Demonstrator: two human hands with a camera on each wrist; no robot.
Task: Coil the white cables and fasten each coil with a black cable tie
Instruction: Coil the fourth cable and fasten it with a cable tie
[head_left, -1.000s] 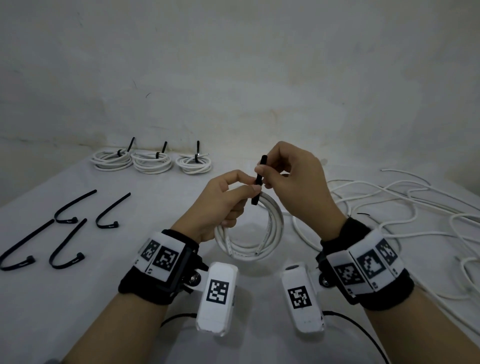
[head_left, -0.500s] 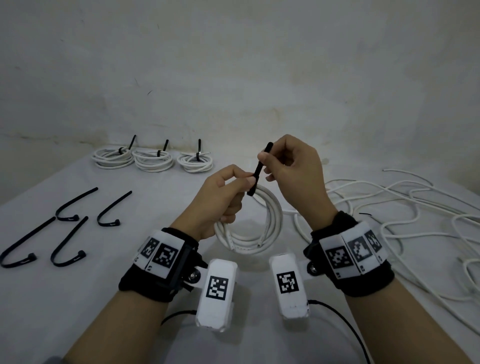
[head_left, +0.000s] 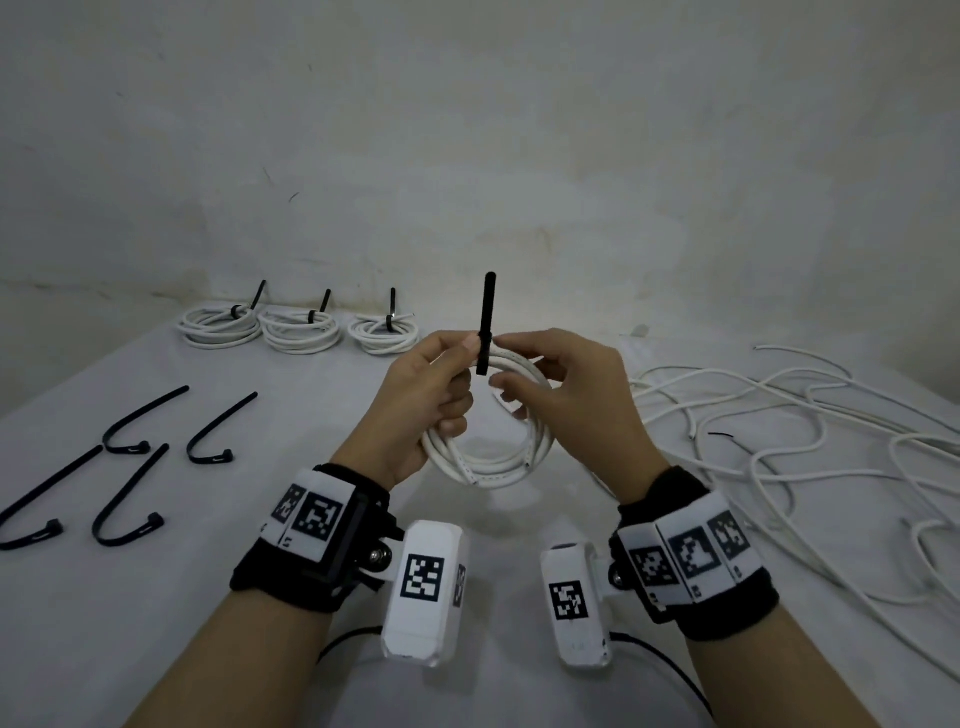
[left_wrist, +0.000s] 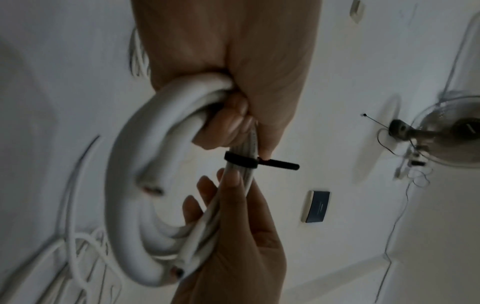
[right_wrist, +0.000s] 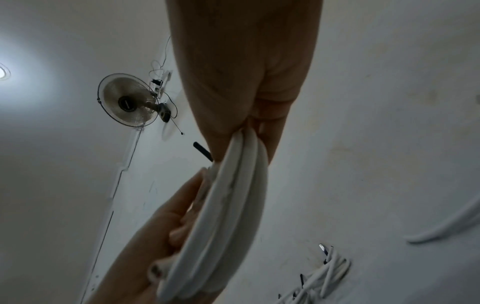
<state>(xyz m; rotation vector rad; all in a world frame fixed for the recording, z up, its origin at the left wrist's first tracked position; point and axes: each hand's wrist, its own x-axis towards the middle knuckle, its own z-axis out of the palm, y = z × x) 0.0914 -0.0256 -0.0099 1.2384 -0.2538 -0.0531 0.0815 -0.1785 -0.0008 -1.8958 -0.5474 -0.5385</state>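
Table's (head_left: 519, 519) pretty busy: three tied coils (head_left: 298, 327) lined up at the back by the wall, four loose black ties (head_left: 124, 467) off to the left, and a tangle of white cable (head_left: 805, 441) sprawled on the right. Nothing blocks the middle, where both hands hold one coil (head_left: 488, 452) up off the table. Left hand (head_left: 421, 400) has its fingers curled round the coil's left side. Right hand (head_left: 571, 395) pinches the top strands between thumb and fingers. The cable tie (head_left: 485, 322) wraps the bundle right between the two grips, tail sticking straight up.
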